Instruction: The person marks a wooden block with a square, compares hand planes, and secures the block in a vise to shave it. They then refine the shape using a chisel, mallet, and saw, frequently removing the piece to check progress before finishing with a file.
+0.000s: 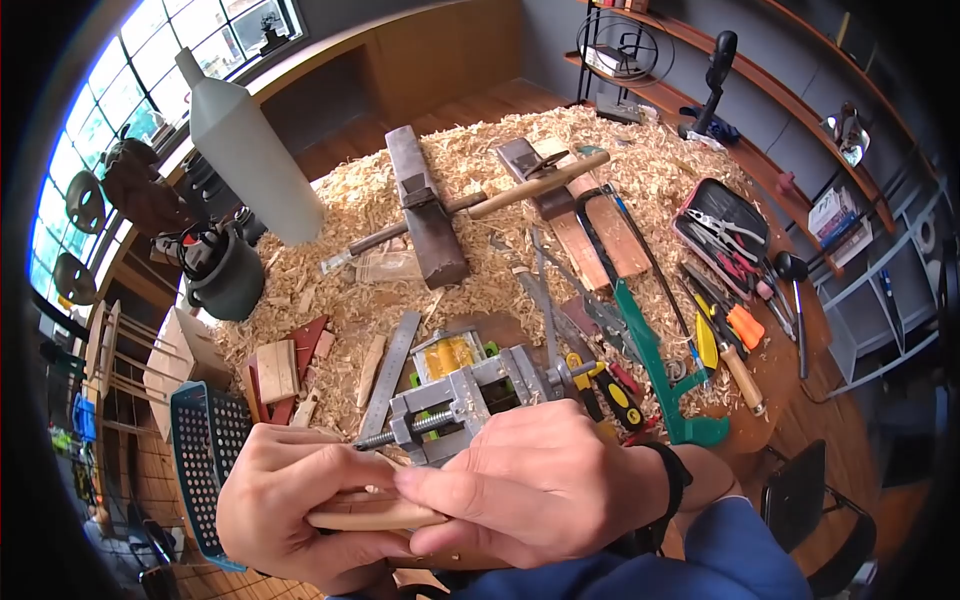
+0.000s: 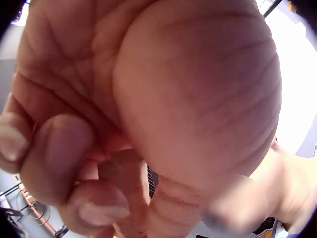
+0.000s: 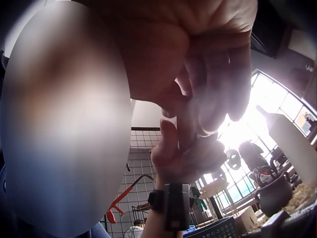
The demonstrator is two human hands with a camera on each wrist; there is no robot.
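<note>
In the head view, a pale, smooth piece of wood (image 1: 375,513) is held low in front of the body, its outer edge gently curved. My left hand (image 1: 290,495) grips it from the left, fingers curled around it. From the other side my right hand (image 1: 545,480) pinches its right end between thumb and fingers. Curled fingers (image 2: 57,148) of the left hand fill much of the left wrist view, where the wood is hidden or blurred. The right wrist view has both hands meeting, backlit. Just beyond them stands a metal vise (image 1: 478,385) with a threaded screw.
Wood shavings (image 1: 340,200) cover much of the bench. Two wooden planes (image 1: 425,210) lie at the back. A steel ruler (image 1: 390,370) is left of the vise; a green saw (image 1: 650,370) and a tool tray (image 1: 720,220) are right. A perforated basket (image 1: 210,460) stands near the left hand.
</note>
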